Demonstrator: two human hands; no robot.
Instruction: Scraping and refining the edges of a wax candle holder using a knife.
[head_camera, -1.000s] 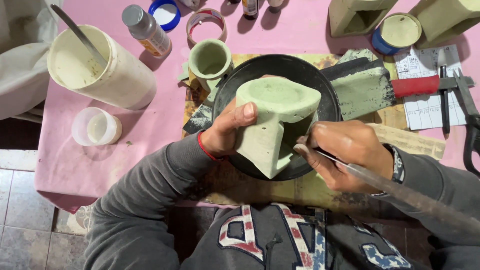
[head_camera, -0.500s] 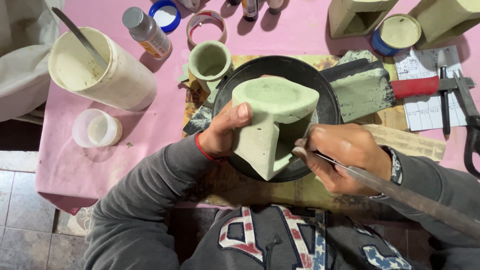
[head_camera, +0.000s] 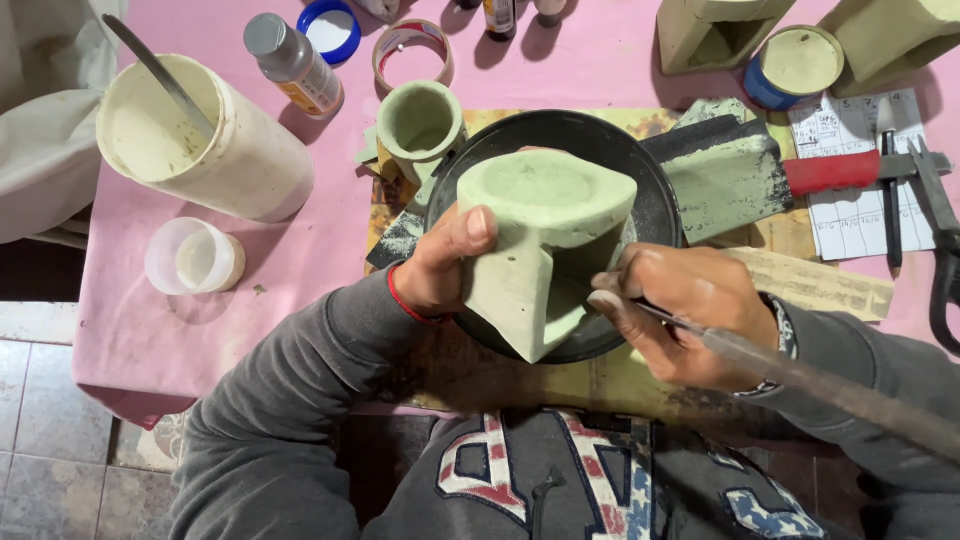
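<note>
A: Start at the left of the bench (head_camera: 330, 250). What's there?

B: A big cream tub (head_camera: 200, 140) lying tilted with a stick in it, a small clear cup (head_camera: 193, 257) below it, and a small bottle (head_camera: 293, 63) with a grey cap. Next to these is a little green-coated pot (head_camera: 421, 119). None of them are being touched.

A: And the left hand (head_camera: 445, 265)?

B: It holds the pale green angular piece (head_camera: 545, 245) over the black bowl (head_camera: 650, 215), thumb across the near face and the other fingers hidden behind it, so I can't tell how they're spread. The piece is tilted, with its dished top facing up and away.

A: The right hand (head_camera: 685, 310)?

B: Its fingers are pinched narrow on a thin long-handled tool (head_camera: 760, 355), and the tip is at the piece's lower right side, just over the bowl.

A: How would you do this well?

B: I'd judge light, short strokes best, keeping the piece above the bowl so drips fall in. The left thumb should stay off the part being worked, and the hand can turn the piece instead of stretching the tool round it. The green-smeared trowel (head_camera: 740, 180) and scissors (head_camera: 940, 240) to the right lie well apart
</note>
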